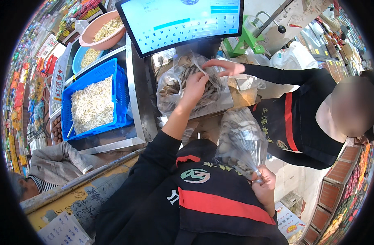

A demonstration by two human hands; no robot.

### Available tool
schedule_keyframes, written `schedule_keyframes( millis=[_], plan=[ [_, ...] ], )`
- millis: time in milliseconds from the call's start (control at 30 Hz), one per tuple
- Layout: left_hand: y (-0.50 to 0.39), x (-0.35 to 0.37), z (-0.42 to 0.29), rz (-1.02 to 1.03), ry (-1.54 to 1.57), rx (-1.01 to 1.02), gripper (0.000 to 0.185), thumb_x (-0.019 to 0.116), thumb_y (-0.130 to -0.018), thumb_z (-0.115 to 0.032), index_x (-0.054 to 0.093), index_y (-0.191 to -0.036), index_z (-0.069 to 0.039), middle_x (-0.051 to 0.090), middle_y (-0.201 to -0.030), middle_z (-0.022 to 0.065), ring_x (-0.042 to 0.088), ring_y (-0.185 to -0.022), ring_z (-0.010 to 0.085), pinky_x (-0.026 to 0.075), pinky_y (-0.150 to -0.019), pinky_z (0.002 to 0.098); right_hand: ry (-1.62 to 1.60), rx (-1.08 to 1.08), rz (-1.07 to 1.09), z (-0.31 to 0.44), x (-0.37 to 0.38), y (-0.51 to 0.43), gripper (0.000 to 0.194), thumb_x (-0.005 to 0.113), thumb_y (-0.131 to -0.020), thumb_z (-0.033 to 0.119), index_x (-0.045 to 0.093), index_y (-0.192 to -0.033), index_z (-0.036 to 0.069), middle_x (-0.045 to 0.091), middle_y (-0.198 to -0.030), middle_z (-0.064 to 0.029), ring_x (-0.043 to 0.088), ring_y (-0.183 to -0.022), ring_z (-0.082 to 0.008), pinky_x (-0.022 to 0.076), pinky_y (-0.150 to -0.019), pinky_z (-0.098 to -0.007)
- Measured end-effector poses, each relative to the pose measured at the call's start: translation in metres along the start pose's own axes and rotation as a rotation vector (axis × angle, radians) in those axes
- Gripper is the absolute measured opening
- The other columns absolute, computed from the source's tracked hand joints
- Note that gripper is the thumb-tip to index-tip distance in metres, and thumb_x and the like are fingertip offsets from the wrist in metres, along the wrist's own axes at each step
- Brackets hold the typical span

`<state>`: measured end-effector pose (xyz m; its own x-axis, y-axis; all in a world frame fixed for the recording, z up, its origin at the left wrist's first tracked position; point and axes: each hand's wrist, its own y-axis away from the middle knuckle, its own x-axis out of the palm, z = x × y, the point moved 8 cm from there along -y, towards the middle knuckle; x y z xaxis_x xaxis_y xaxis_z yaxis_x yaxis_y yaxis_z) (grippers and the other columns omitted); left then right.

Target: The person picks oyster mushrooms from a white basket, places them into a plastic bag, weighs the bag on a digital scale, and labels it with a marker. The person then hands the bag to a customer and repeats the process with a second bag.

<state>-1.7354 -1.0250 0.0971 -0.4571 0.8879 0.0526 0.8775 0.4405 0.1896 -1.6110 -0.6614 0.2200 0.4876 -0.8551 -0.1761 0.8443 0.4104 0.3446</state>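
My left hand [195, 88] is at the opening of a clear plastic bag of grey-brown mushrooms [212, 92], its fingers closed on the plastic. This bag rests on a metal scale plate [222, 102] below the touchscreen monitor [181, 24]. A co-worker's hand [227, 67] reaches in from the right and touches the same bag beside my fingers. More bagged mushrooms [168, 88] bulge out on the left. Lower down, my right hand [263, 182] grips the twisted neck of another clear bag of mushrooms [239, 134], hanging before my apron.
A blue plastic crate of bean sprouts [92, 104] sits at the left, with a pink basin [102, 30] and a light-blue basin [85, 59] behind it. A green device [243, 39] stands right of the monitor. The co-worker [300, 116] is close on the right; another person [58, 162] is lower left.
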Motion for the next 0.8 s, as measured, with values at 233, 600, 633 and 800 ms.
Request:
schedule_keyframes(
  millis=[233,600,633,800],
  plan=[
    [0.017,-0.001,-0.011,-0.073,0.050,0.122,0.032,0.056,-0.094,-0.023,0.065,-0.106,0.006,0.067,-0.095,0.0127,0.061,-0.088,0.0188,0.047,-0.083,0.0326,0.078,0.003,0.032,0.006,-0.001,-0.005,0.016,0.049,-0.064,-0.011,0.056,-0.073,0.000,0.047,-0.078,-0.0033,0.041,-0.065,-0.0092,0.0316,-0.059,-0.0230],
    [0.088,0.020,-0.068,0.057,-0.034,0.294,0.019,0.062,-0.088,-0.013,0.062,-0.097,0.004,0.065,-0.080,0.0083,0.058,-0.074,0.0127,0.048,-0.071,0.0299,0.189,0.029,0.015,0.007,-0.004,-0.010,0.017,0.049,-0.065,-0.011,0.057,-0.074,0.001,0.050,-0.074,-0.0053,0.047,-0.063,-0.0124,0.0361,-0.058,-0.0244],
    [0.099,0.025,-0.063,0.048,-0.119,0.218,0.021,0.067,-0.084,-0.014,0.061,-0.094,0.004,0.065,-0.081,0.0084,0.058,-0.072,0.0117,0.049,-0.067,0.0301,0.241,-0.003,0.023,0.011,-0.003,-0.011,0.017,0.050,-0.065,-0.011,0.057,-0.075,0.001,0.050,-0.074,-0.0062,0.048,-0.062,-0.0136,0.0374,-0.058,-0.0250],
    [0.173,0.046,-0.043,0.600,-0.134,-0.144,0.014,0.065,-0.086,-0.009,0.071,-0.095,0.000,0.070,-0.088,0.0047,0.062,-0.082,0.0084,0.051,-0.073,0.0258,0.352,-0.094,0.159,0.025,0.015,-0.017,0.017,0.054,-0.068,-0.005,0.062,-0.080,0.003,0.053,-0.076,-0.0096,0.054,-0.068,-0.0195,0.0424,-0.059,-0.0273]
  ],
)
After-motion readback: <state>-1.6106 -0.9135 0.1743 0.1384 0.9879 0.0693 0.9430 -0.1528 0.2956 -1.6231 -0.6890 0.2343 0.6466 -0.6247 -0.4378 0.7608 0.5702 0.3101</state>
